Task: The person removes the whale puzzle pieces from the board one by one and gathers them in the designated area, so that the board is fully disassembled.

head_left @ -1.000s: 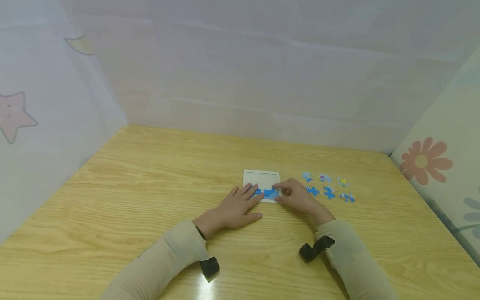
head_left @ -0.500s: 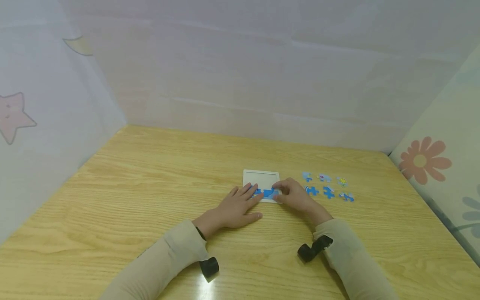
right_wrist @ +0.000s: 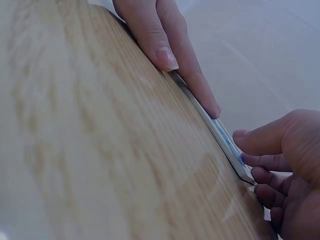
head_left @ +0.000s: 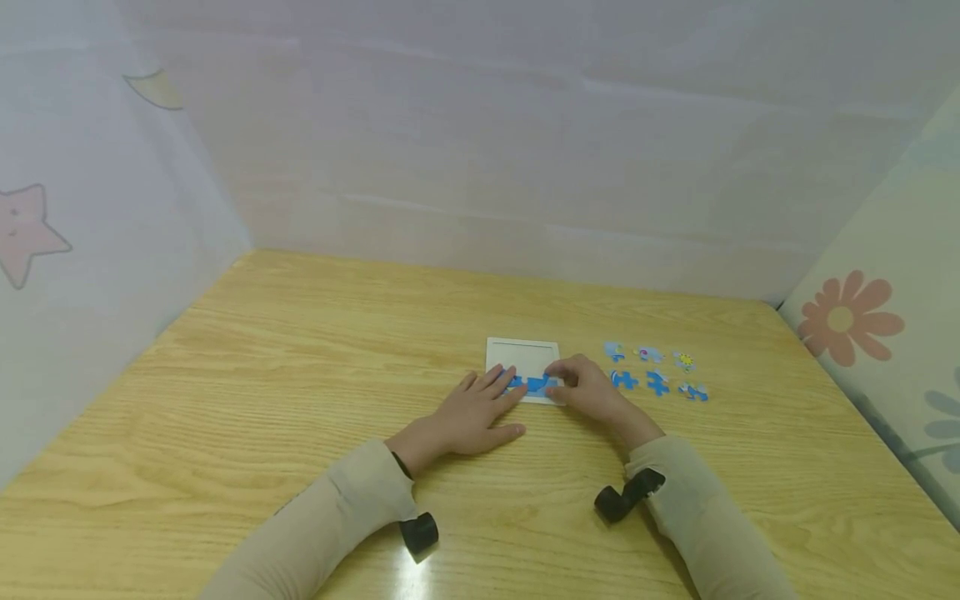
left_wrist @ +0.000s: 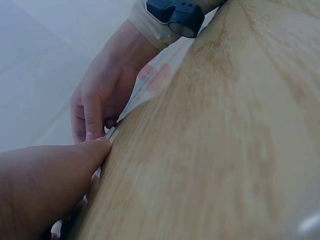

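A shallow white puzzle tray (head_left: 522, 354) lies on the table, with blue jigsaw pieces (head_left: 536, 385) along its near side and its pale floor bare behind them. My left hand (head_left: 468, 419) rests flat across the tray's left part, fingers spread, fingertips on the blue pieces. At the near right corner, my right hand (head_left: 592, 390) pinches a blue puzzle piece (head_left: 551, 386) between thumb and bent index finger, partly covering it. From the right wrist, the tray's edge (right_wrist: 200, 111) appears side-on, with the right thumb (right_wrist: 260, 140) just over its rim.
Right of the tray lie several loose puzzle pieces in two rows, among them a blue one (head_left: 657, 382) and one with a yellow sun (head_left: 684, 361). Pale printed cloth walls (head_left: 480, 167) enclose the wooden table (head_left: 337, 333) at the back and both sides.
The right hand has shifted very slightly left at the tray's corner, still pinching there. The left hand stays put, and the loose pieces lie as before.
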A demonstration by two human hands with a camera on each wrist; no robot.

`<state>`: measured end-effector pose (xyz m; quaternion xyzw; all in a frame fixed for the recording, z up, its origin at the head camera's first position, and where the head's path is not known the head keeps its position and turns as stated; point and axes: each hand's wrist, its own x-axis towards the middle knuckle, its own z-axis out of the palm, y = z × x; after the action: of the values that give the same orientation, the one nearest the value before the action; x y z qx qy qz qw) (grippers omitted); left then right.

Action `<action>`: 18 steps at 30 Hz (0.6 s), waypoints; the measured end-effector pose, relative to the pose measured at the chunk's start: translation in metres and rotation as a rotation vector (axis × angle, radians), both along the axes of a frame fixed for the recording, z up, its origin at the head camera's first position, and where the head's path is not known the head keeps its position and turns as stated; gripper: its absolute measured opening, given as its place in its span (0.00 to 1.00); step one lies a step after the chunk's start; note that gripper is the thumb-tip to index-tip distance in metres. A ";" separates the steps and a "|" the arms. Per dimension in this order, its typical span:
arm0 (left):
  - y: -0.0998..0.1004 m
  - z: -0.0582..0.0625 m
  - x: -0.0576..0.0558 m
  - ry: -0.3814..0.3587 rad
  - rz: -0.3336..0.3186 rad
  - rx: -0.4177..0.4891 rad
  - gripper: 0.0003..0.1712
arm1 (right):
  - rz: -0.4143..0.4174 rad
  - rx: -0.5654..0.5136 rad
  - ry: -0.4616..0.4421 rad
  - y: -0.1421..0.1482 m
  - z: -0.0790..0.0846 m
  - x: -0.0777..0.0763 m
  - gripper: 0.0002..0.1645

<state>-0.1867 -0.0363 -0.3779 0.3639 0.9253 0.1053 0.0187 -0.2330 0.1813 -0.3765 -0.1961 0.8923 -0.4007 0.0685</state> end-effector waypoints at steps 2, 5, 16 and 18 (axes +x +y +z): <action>0.000 0.001 0.000 -0.002 0.003 -0.007 0.36 | -0.007 0.003 -0.003 0.000 0.000 0.000 0.17; 0.001 0.001 0.000 -0.002 0.007 -0.015 0.36 | -0.025 0.020 -0.019 -0.001 0.000 0.000 0.18; 0.001 0.000 -0.001 0.002 0.006 -0.015 0.36 | -0.018 0.059 -0.033 -0.006 0.004 0.002 0.20; 0.001 0.000 0.000 0.002 0.005 -0.014 0.36 | -0.019 0.068 -0.037 -0.007 0.005 0.002 0.19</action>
<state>-0.1871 -0.0349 -0.3777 0.3613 0.9270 0.0985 0.0200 -0.2312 0.1742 -0.3711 -0.1779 0.9059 -0.3742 0.0878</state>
